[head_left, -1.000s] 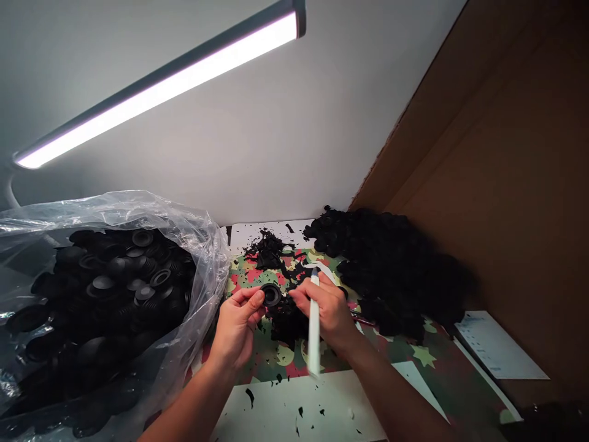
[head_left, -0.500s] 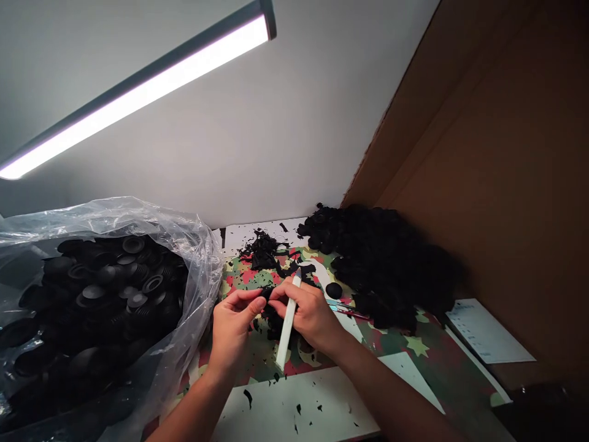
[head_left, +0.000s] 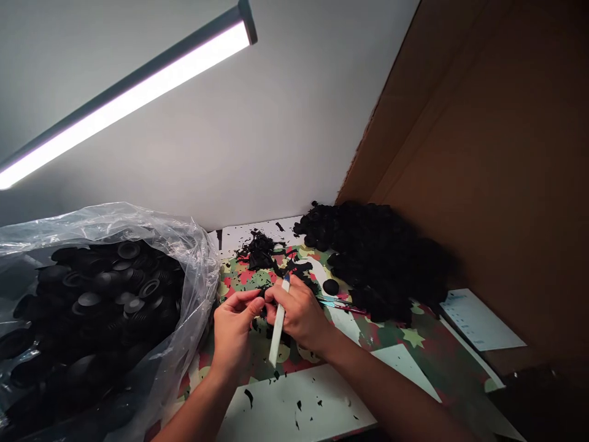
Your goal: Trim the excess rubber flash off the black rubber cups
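My left hand (head_left: pixel 232 328) is closed in a pinch, thumb against forefinger, on a small black rubber-like piece (head_left: pixel 262 293) mostly hidden by the fingers. Right beside it, my right hand (head_left: pixel 301 313) is curled around a slim white stick-like tool (head_left: pixel 277 341). This tool slants down toward me, and a dark blue bit shows at its upper end. The right fingertips come close to the black piece; whether they touch it I cannot tell. Black scraps lie beneath both hands on the camouflage-patterned mat (head_left: pixel 239 276).
At left, a clear plastic bag (head_left: pixel 202 258) holds many black ribbed round parts (head_left: pixel 101 301). A heap of black pieces (head_left: pixel 381 258) sits at right against cardboard (head_left: pixel 460 153). Shavings (head_left: pixel 260 248) lie behind my hands, a black disc (head_left: pixel 330 286) and a thin teal-red tool (head_left: pixel 343 304) to their right.
My right hand and the white tool have shifted slightly left, closer to my left hand. The whole view has also shifted a little. Both grips look the same.
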{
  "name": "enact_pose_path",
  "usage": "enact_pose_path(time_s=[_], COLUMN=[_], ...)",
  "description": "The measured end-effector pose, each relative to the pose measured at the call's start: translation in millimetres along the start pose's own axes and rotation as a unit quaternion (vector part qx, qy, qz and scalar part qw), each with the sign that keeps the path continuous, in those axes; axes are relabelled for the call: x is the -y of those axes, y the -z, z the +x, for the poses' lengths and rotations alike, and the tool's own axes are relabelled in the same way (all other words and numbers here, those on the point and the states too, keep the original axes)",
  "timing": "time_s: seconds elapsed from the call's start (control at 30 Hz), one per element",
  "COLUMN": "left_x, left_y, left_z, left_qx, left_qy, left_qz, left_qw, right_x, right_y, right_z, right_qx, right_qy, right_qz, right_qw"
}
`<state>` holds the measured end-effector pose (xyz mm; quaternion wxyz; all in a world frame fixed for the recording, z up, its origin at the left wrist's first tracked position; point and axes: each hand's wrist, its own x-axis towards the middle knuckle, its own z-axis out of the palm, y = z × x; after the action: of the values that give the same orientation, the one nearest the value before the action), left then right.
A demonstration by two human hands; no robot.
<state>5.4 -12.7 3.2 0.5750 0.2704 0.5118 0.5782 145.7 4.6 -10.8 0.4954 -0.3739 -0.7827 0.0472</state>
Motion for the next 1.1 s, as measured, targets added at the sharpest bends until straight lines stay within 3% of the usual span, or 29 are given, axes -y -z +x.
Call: enact_pose_path(time_s=[0.13,0.23,0.4,0.6,0.77,0.93,1.1], left_x=[-2.2,-3.8,-4.1,-0.3,-0.6,-1.6,-2.5], left_y=[-2.0,-0.4,2.5,2.9,-0.1,-3.9,-5.2], left_z=[-1.1,-0.6,0.8,0.2,-1.2,-2.7,-3.0], left_qx=[0.019,0.031,0.026,0.018,0.003,-0.007,0.001], left_qy=[0.016,0.017,0.017,0.002,0.022,0.03,0.009], left_qz=[-0.061,-0.076,-0.076,-0.045,-0.042,-0.049,0.009], left_qw=[0.998,0.996,0.997,0.999,0.999,0.998,1.0], right_x=[5.6,5.3,3.2,8.0,0.8,-3.2,-6.3], right_y=[9.0,19.6,29.6,25.3,17.2,14.4,9.0], right_z=[2.6,4.4,6.1,4.3,0.4,-0.6,-1.2], right_qx=[-0.027,-0.045,-0.086,0.002,0.051,0.069,0.087], right_qy=[-0.139,-0.184,-0.156,-0.071,-0.043,-0.037,-0.019], right_qz=[0.115,0.16,0.194,0.127,0.078,0.077,0.025], right_qw=[0.983,0.969,0.965,0.989,0.995,0.994,0.996])
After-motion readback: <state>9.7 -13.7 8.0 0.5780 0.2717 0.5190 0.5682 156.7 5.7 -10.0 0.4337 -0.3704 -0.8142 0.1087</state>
